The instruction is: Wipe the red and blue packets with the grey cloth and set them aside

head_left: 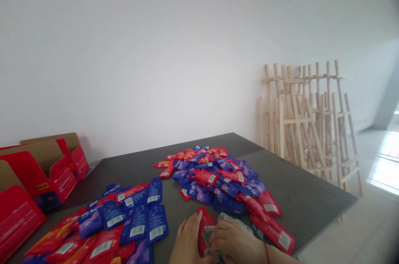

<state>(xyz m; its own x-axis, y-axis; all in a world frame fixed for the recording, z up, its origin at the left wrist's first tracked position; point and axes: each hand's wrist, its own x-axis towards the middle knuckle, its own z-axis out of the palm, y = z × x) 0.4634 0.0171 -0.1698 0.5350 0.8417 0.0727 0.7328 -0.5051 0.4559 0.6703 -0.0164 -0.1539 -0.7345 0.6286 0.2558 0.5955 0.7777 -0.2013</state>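
At the near edge of the dark table, my left hand (187, 240) lies along the left side of a red spouted pouch (205, 223), its fingers together and gripping it. My right hand (236, 240) is closed over a crumpled grey-white cloth (227, 217), pressed against the same pouch. Part of the pouch is hidden under the fingers and cloth. A red cord circles my right wrist. Just beyond my hands is a heap of red and blue pouches (199, 172). Another pile of pouches (115, 214) lies to the left of my left hand.
Open red cardboard boxes (67, 176) with brown insides stand at the left of the table (299, 189). A white wall (156, 56) rises behind. Several wooden easels (299, 118) lean together beyond the right table edge, on a pale tiled floor (368, 214).
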